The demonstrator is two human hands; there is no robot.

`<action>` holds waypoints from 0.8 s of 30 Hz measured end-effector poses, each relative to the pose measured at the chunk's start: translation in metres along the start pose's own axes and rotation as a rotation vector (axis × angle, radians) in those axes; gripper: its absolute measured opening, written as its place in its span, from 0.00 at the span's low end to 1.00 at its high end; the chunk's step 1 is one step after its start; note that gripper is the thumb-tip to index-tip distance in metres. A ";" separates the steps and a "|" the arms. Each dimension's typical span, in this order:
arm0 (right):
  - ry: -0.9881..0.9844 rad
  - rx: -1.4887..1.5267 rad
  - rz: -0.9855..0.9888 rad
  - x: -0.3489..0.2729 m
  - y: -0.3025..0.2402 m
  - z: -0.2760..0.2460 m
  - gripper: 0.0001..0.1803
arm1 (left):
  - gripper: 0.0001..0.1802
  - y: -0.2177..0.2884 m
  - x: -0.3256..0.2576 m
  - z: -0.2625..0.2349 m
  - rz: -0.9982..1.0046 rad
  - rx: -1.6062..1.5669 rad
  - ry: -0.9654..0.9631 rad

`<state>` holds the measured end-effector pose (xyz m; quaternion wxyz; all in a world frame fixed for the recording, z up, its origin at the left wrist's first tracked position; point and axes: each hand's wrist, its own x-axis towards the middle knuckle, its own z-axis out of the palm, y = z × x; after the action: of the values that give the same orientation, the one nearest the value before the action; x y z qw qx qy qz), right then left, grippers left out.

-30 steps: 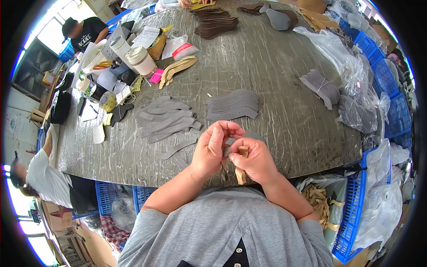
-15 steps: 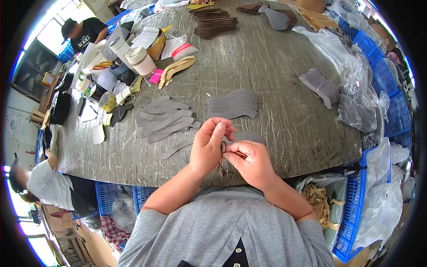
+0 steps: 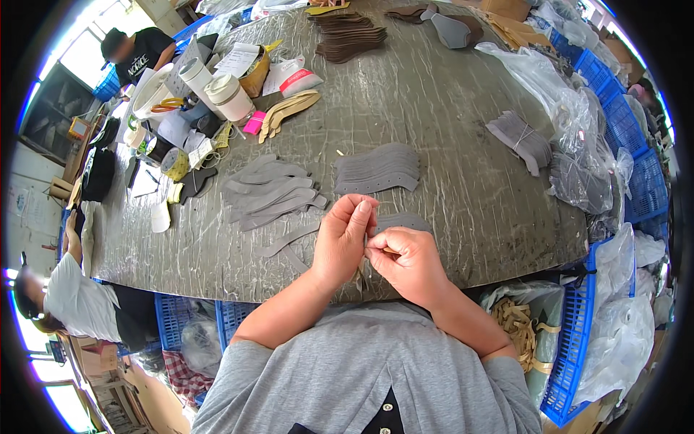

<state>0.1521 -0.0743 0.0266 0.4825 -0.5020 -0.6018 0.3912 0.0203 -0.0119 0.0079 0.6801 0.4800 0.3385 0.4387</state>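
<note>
Both hands meet over the near edge of the table, fingertips almost touching. My left hand (image 3: 341, 239) is closed in a pinch, and a small grey edge between the hands looks like part of a cut piece it grips. My right hand (image 3: 408, 262) is closed too; a thin yellowish bit shows between its fingers, too small to name. Beside my left hand lie loose grey strips (image 3: 283, 244). Beyond the hands are a neat grey stack of curved cut pieces with small holes (image 3: 376, 168) and a looser grey pile (image 3: 271, 192). Another grey stack (image 3: 405, 223) is partly hidden behind my right hand.
A string-tied grey bundle (image 3: 519, 141) and clear plastic (image 3: 585, 145) lie at the right. Jars (image 3: 230, 100), tape (image 3: 175, 165) and beige cut pieces (image 3: 289, 112) stand at the left. Brown pieces (image 3: 348, 37) lie far off. Blue crates (image 3: 571, 347) flank the table; two people sit at left.
My hands have drawn slightly closer together, and the left has shifted a little to the right. The person at the lower left has moved an arm.
</note>
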 end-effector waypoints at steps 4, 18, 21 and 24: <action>-0.043 0.031 0.076 0.001 -0.004 -0.002 0.02 | 0.10 -0.002 -0.002 0.001 -0.053 -0.050 -0.020; -0.120 0.627 0.286 -0.001 0.024 -0.008 0.09 | 0.15 0.043 0.004 -0.016 0.632 0.842 -0.369; -0.069 0.721 0.314 0.000 0.028 0.002 0.10 | 0.17 0.048 0.005 -0.023 0.806 0.960 -0.392; -0.027 0.905 0.488 0.003 0.018 -0.004 0.10 | 0.19 0.033 0.000 -0.035 0.953 0.992 -0.319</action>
<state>0.1601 -0.0680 0.0105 0.5381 -0.3638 -0.2437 0.7203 -0.0196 0.0057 0.0289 0.1562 0.8877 0.1475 0.4072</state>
